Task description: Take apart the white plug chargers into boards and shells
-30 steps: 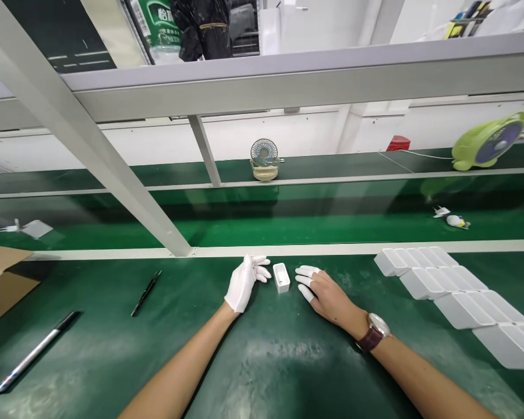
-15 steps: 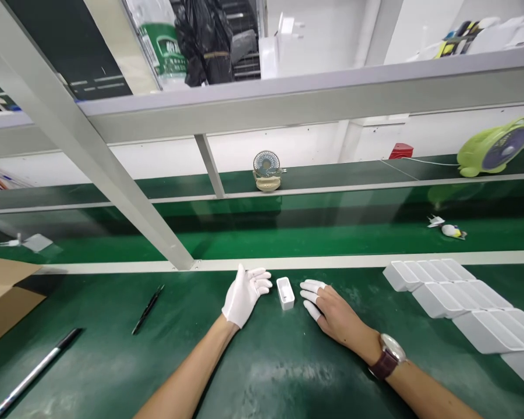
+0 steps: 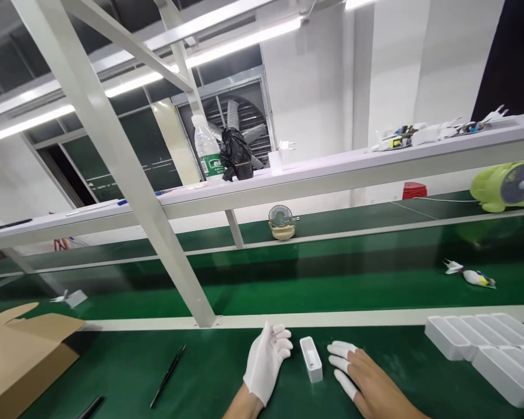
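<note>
A small white open box (image 3: 313, 368) stands on the dark green tabletop between my two hands, with a tiny item inside that is too small to name. My left hand (image 3: 267, 364), in a white glove, rests just left of the box, palm turned toward it, fingers slightly curled and holding nothing. To the right of the box lies my right hand (image 3: 358, 375), palm down, with white covers on its fingertips and its fingers spread apart. Neither hand touches the box.
White trays (image 3: 506, 364) stand at the right. At the left are a black pen (image 3: 168, 376), a dark-ended rod (image 3: 91, 408) and a cardboard box (image 3: 30, 355). A slanted metal post (image 3: 148, 215) rises behind. Beyond lie a green belt (image 3: 358, 291) and small fan (image 3: 282, 222).
The camera view has tilted upward, so the hands and box appear lower, and the ceiling lights and window now show. Both hands keep about the same place beside the box.
</note>
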`<state>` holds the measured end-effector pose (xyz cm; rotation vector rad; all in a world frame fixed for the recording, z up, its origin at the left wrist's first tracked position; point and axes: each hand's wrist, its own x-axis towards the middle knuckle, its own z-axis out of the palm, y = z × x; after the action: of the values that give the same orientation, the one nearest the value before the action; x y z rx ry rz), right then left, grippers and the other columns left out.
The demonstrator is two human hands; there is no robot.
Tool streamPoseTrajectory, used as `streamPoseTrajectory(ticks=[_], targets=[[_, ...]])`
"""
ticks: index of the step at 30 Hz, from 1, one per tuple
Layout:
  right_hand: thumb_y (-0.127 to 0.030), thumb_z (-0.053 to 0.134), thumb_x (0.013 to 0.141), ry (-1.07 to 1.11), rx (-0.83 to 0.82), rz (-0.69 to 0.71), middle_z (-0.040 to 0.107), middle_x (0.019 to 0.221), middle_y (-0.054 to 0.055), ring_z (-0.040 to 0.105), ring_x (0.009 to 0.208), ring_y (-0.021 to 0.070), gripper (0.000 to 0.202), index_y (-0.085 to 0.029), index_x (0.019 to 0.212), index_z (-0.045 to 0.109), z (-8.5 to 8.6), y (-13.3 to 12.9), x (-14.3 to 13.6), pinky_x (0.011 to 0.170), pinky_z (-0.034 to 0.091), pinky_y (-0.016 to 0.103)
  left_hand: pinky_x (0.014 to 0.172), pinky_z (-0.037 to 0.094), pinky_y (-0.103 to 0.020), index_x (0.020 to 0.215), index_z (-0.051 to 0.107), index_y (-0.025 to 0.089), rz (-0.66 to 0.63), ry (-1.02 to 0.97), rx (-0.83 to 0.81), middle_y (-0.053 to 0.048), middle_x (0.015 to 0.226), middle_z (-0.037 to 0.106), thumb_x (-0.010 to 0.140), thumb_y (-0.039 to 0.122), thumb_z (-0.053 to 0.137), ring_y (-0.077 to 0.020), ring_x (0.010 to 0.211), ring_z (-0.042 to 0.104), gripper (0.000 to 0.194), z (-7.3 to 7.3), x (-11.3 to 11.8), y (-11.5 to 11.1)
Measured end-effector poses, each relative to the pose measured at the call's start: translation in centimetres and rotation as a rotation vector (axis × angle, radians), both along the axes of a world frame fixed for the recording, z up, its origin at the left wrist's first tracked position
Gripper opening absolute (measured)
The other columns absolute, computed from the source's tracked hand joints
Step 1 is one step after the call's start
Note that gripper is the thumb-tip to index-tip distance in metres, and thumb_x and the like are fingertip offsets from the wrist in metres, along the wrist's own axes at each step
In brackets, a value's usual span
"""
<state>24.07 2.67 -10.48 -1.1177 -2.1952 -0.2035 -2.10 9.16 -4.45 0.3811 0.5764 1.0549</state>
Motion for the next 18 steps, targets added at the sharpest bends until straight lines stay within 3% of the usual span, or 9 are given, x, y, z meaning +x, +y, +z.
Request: streamPoseTrajectory(ticks=[7, 18], targets=[[-0.018, 0.05, 0.094, -0.005, -0.033, -0.002, 0.065, 0.133, 0.008, 0.065, 0.12, 0.0286, 0.042, -0.028, 0.134, 0.058, 0.7, -0.5, -0.2, 0.096, 0.06, 0.046, 0.053, 0.041, -0.021, 0.083, 0.057, 0.01, 0.082, 0.093, 0.007, -0.005, 0.073, 0.055, 0.093, 0.046, 0.062, -0.0099, 0.057, 0.052, 0.037, 1.0, 0.1, -0.6], [-0.018, 0.046, 0.099, 0.077, -0.101, 0.055, 0.067, 0.127, 0.012, 0.062, 0.121, 0.0272, 0.036, -0.022, 0.132, 0.059, 2.0, -1.0, 0.0, 0.1, 0.057, 0.049, 0.054, 0.043, -0.023, 0.087, 0.059, 0.01, 0.058, 0.093, -0.006, -0.007, 0.078, 0.058, 0.095, 0.051, 0.055, -0.0111, 0.06, 0.053, 0.042, 2.0, 0.5, -1.2]])
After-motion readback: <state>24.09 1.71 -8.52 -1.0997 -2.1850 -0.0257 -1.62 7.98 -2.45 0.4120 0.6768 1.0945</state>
